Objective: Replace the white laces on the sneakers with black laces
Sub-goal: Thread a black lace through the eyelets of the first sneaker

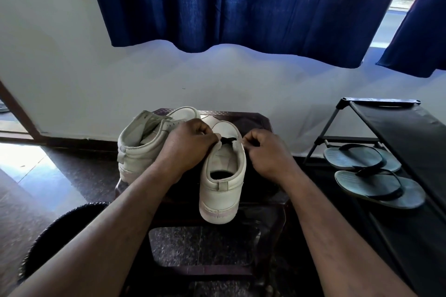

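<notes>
blue curtains (229, 2) were hung behind the worktop (255, 120); across the upright sneaker (223, 190) a black lace (228, 140), judged limp, was pinched by left hand (190, 144) and right hand (268, 152), best held near its tips.

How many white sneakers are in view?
2. One sneaker stands on the stool between the left hand and right hand, heel toward the camera, black lace across its front. The other sneaker sits on the stool to its left, partly behind the left hand.
</notes>
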Tool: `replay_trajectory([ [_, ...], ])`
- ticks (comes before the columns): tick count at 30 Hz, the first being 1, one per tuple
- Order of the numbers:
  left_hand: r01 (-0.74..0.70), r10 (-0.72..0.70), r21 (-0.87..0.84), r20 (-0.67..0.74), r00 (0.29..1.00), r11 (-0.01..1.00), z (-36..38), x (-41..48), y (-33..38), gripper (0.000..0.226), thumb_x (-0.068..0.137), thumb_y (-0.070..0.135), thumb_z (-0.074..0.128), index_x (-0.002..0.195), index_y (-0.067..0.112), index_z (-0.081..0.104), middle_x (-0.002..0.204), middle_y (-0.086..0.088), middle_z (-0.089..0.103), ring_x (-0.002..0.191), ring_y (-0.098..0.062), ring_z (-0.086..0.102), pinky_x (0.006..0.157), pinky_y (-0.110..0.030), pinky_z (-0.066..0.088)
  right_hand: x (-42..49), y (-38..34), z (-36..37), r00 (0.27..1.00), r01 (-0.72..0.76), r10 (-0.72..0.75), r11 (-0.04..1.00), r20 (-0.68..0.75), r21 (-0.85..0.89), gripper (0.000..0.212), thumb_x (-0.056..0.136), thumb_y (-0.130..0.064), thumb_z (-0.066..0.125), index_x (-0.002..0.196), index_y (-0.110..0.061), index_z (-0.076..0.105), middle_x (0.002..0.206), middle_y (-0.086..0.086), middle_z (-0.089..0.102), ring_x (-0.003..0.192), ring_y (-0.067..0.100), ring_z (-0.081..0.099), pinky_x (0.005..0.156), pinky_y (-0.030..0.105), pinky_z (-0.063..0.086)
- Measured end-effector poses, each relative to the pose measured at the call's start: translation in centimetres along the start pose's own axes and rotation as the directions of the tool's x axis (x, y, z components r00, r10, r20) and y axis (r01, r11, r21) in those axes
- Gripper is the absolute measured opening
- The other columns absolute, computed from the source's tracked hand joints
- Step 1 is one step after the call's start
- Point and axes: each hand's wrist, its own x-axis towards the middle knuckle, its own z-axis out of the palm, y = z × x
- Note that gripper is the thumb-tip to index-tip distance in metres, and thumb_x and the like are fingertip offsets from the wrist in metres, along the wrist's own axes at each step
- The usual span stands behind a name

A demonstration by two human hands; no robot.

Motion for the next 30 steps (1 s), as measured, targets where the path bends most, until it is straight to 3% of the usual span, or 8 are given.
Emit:
replay_trajectory([
  [5, 0.08, -0.086, 0.059, 0.103, 0.991, 0.995, -0.5, 0.2, -0.7, 0.04, 0.094, 0.05, 0.071, 0.081, 0.013, 0.07, 0.06, 0.007, 0.058, 0.057, -0.013, 0.05, 0.063, -0.029, 0.041, -0.1, 0.0, 0.1, 0.995, -0.072, 0.068, 0.996, 0.073, 0.049, 0.034, 0.102, -0.04, 0.062, 0.073, -0.023, 0.063, 0.071, -0.008, 0.064, 0.066, 0.007, 0.053, 0.064, 0.026, 0.04],
  [10, 0.066, -0.078, 0.067, 0.196, 0.977, 0.996, -0.8, 0.4, -0.7, 0.039, 0.099, 0.044, 0.066, 0.088, 0.006, 0.071, 0.075, -0.002, 0.064, 0.071, -0.018, 0.055, 0.071, -0.032, 0.045, -0.1, -0.4, 0.2, 0.997, -0.054, 0.052, 0.998, 0.062, 0.037, 0.031, 0.103, -0.039, 0.06, 0.078, -0.021, 0.063, 0.07, -0.007, 0.063, 0.063, 0.007, 0.051, 0.062, 0.026, 0.04],
  [14, -0.029, -0.023, 0.219, 0.232, 0.972, 0.975, -0.9, 0.2, 0.0, 0.031, 0.106, 0.037, 0.053, 0.083, 0.02, 0.064, 0.078, 0.006, 0.059, 0.084, -0.019, 0.056, 0.066, -0.027, 0.043, -0.1, -0.2, 0.2, 0.998, -0.045, 0.044, 0.999, 0.041, 0.019, 0.031, 0.102, -0.034, 0.063, 0.073, -0.023, 0.062, 0.07, -0.008, 0.064, 0.063, 0.007, 0.052, 0.063, 0.027, 0.041],
  [16, -0.05, -0.01, 0.262, 0.222, 0.975, 0.964, -1.0, 0.1, 0.2, 0.031, 0.107, 0.036, 0.051, 0.094, 0.015, 0.069, 0.088, 0.0, 0.063, 0.087, -0.02, 0.058, 0.074, -0.028, 0.043, 0.0, -0.1, -0.3, 0.999, -0.042, 0.043, 0.998, 0.032, -0.039, 0.032, 0.101, -0.032, 0.065, 0.07, -0.022, 0.062, 0.073, -0.005, 0.067, 0.067, 0.011, 0.056, 0.065, 0.03, 0.044],
  [20, -0.091, 0.031, 0.364, 0.169, 0.985, 0.927, -0.9, 0.1, 0.1, 0.032, 0.107, 0.041, 0.051, 0.092, 0.013, 0.06, 0.108, -0.011, 0.071, 0.107, -0.03, 0.064, 0.089, -0.035, 0.047, -0.4, 0.0, -1.4, 0.998, -0.056, 0.056, 0.99, -0.003, -0.127, 0.033, 0.1, -0.034, 0.066, 0.07, -0.02, 0.062, 0.069, -0.005, 0.063, 0.063, 0.01, 0.052, 0.056, 0.023, 0.039],
  [23, -0.1, 0.059, 0.335, 0.13, 0.99, 0.937, -1.2, 0.0, 0.1, 0.032, 0.105, 0.042, 0.055, 0.095, 0.014, 0.067, 0.105, -0.005, 0.073, 0.103, -0.026, 0.064, 0.084, -0.032, 0.047, -0.4, 0.2, -1.1, 0.998, -0.044, 0.048, 0.995, 0.039, -0.09, 0.034, 0.101, -0.033, 0.065, 0.071, -0.019, 0.061, 0.066, -0.006, 0.06, 0.06, 0.008, 0.048, 0.056, 0.022, 0.038],
  [27, -0.049, -0.003, 0.253, 0.203, 0.979, 0.966, -1.9, -0.4, -0.2, 0.049, 0.101, 0.059, 0.053, 0.083, 0.017, 0.069, 0.078, -0.002, 0.065, 0.075, -0.019, 0.057, 0.065, -0.032, 0.04, -0.2, 0.6, -0.3, 0.993, -0.082, 0.074, 0.994, 0.094, 0.075, 0.036, 0.1, -0.046, 0.063, 0.081, -0.016, 0.068, 0.066, -0.002, 0.063, 0.062, 0.009, 0.049, 0.062, 0.03, 0.042],
  [30, -0.039, -0.021, 0.219, 0.263, 0.964, 0.975, -1.5, -0.4, -0.1, 0.049, 0.105, 0.051, 0.052, 0.099, 0.006, 0.072, 0.1, -0.017, 0.072, 0.083, -0.028, 0.062, 0.069, -0.035, 0.043, 0.2, 0.5, 0.4, 0.994, -0.094, 0.086, 0.989, 0.071, 0.11, 0.033, 0.101, -0.043, 0.065, 0.078, -0.018, 0.067, 0.064, -0.011, 0.061, 0.061, 0.005, 0.049, 0.064, 0.028, 0.041],
])
